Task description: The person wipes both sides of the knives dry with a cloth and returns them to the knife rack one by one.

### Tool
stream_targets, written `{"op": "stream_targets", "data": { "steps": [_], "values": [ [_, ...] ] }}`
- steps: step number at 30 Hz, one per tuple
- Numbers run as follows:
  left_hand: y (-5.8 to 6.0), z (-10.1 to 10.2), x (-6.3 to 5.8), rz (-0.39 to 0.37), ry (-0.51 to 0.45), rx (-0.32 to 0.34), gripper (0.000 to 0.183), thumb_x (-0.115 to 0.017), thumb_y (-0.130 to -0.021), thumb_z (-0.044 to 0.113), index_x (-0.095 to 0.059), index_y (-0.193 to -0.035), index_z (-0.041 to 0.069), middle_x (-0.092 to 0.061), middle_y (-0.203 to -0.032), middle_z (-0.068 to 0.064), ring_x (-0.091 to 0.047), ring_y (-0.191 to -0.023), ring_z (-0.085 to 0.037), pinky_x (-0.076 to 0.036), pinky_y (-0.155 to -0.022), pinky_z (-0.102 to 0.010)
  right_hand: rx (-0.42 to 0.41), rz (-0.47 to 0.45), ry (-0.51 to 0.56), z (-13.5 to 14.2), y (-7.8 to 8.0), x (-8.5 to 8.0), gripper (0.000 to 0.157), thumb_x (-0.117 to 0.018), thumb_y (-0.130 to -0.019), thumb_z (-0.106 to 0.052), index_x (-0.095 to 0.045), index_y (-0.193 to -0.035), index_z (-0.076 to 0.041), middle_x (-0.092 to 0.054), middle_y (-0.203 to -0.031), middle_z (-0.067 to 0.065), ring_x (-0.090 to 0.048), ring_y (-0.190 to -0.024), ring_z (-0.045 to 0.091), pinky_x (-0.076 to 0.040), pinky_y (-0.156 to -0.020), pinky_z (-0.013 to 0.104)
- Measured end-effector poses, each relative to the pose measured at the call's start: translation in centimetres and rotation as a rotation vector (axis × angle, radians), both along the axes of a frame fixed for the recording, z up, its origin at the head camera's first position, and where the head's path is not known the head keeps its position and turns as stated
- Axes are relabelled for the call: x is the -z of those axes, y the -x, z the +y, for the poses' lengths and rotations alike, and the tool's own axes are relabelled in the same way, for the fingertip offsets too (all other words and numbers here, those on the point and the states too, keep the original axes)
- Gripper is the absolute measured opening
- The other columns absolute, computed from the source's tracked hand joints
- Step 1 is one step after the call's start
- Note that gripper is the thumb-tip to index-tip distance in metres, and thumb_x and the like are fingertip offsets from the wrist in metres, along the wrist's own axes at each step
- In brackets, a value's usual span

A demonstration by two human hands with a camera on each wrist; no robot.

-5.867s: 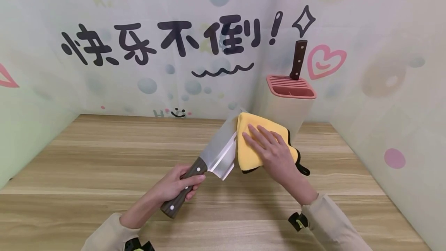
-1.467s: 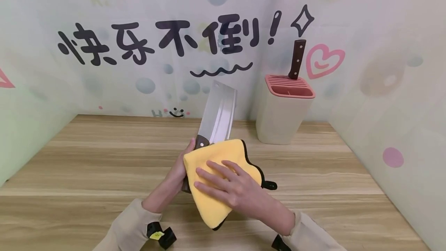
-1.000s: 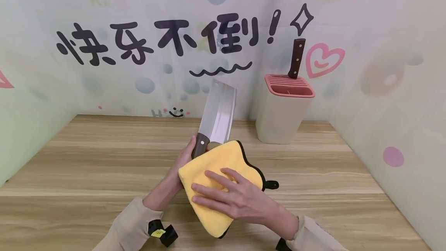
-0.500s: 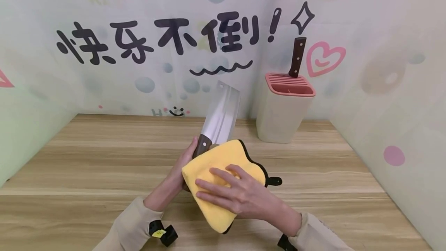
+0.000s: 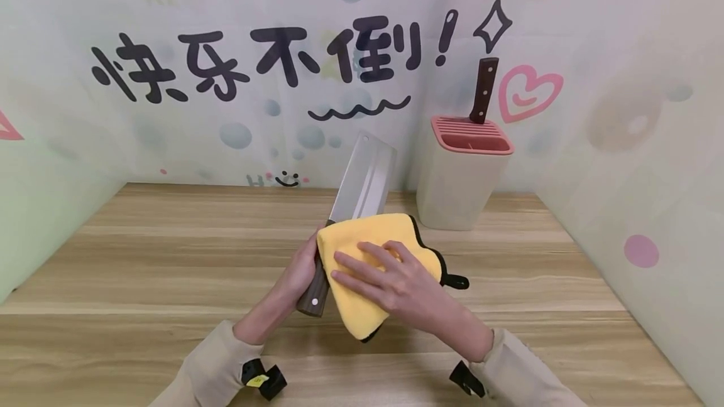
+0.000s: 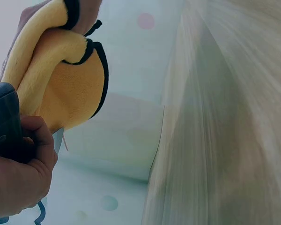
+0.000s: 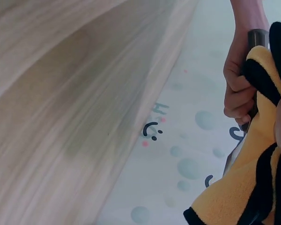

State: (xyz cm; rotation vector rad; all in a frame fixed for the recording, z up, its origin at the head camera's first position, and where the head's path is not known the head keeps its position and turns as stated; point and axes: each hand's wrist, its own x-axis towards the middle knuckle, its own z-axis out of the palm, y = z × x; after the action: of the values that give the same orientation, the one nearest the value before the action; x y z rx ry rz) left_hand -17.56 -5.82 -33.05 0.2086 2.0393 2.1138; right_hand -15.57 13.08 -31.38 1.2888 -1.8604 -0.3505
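Observation:
In the head view my left hand (image 5: 300, 272) grips the dark wooden handle (image 5: 313, 297) of a cleaver. The cleaver's broad steel blade (image 5: 364, 181) points up and away, leaning slightly right. A folded yellow cloth (image 5: 396, 228) with black edging covers the upper handle and the base of the blade. My right hand (image 5: 407, 287) holds the cloth there, its fingers spread over the top and its thumb hidden from above. The right wrist view shows the left hand's fingers (image 7: 239, 96) curled round the handle, with the cloth (image 7: 239, 192) draped beside them.
A cream knife block (image 5: 458, 193) with a pink slotted top stands at the back right of the wooden table (image 5: 170, 256). One dark-handled knife (image 5: 484, 90) sits upright in it. A printed backdrop (image 5: 226, 156) closes off the rear and sides.
The cloth went from the blade down over the handle; in the last half second it slid forward and right, uncovering the handle's lower end. The cleaver stands steeper than at first.

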Motion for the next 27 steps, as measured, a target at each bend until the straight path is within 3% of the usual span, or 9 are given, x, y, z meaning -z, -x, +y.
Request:
{"op": "stream_targets", "data": {
  "steps": [3, 6, 12, 19, 27],
  "values": [
    [0.1, 0.0, 0.0, 0.027, -0.007, 0.036, 0.054, -0.015, -0.098, 0.039, -0.048, -0.095, -0.003, -0.054, -0.069, -0.002, -0.054, -0.056, -0.010, -0.046, -0.054, -0.024, 0.023, -0.039, 0.021, 0.0, 0.2, -0.1, 0.047, -0.022, -0.094, 0.001, -0.051, -0.125, -0.020, -0.046, -0.131, 0.001, -0.049, -0.107, 0.025, -0.045, -0.075, 0.037],
    [0.1, 0.0, 0.0, 0.045, -0.024, 0.092, 0.055, -0.013, -0.098, 0.040, -0.047, -0.095, -0.003, -0.055, -0.069, -0.002, -0.055, -0.056, -0.010, -0.048, -0.054, -0.024, 0.039, -0.074, 0.054, -0.1, 0.4, -0.3, 0.041, -0.034, -0.092, -0.001, -0.052, -0.124, -0.019, -0.046, -0.131, 0.001, -0.049, -0.107, 0.026, -0.045, -0.075, 0.038],
    [0.1, 0.0, 0.2, 0.031, -0.038, 0.128, 0.056, -0.011, -0.098, 0.040, -0.046, -0.099, -0.004, -0.056, -0.071, -0.002, -0.055, -0.056, -0.010, -0.048, -0.053, -0.025, 0.075, -0.112, 0.115, -0.3, 0.9, -0.8, 0.046, -0.058, -0.079, -0.003, -0.054, -0.122, -0.019, -0.049, -0.129, 0.000, -0.050, -0.106, 0.027, -0.045, -0.074, 0.038],
    [0.0, 0.0, 0.1, 0.046, -0.078, 0.160, 0.052, -0.010, -0.098, 0.035, -0.043, -0.099, -0.005, -0.051, -0.068, -0.005, -0.047, -0.053, -0.014, -0.043, -0.048, -0.023, 0.110, -0.130, 0.183, -0.3, 1.6, -0.8, 0.050, -0.065, -0.075, -0.003, -0.054, -0.122, -0.018, -0.052, -0.126, 0.003, -0.051, -0.103, 0.026, -0.045, -0.073, 0.038],
    [-0.2, -0.1, -0.1, 0.045, -0.067, 0.135, 0.053, -0.011, -0.098, 0.036, -0.044, -0.097, -0.004, -0.051, -0.066, -0.004, -0.047, -0.050, -0.014, -0.043, -0.048, -0.023, 0.137, -0.095, 0.200, -0.5, 1.6, -0.5, 0.052, -0.067, -0.074, -0.002, -0.054, -0.122, -0.018, -0.052, -0.125, 0.003, -0.051, -0.103, 0.024, -0.045, -0.071, 0.038]
  ]
}}
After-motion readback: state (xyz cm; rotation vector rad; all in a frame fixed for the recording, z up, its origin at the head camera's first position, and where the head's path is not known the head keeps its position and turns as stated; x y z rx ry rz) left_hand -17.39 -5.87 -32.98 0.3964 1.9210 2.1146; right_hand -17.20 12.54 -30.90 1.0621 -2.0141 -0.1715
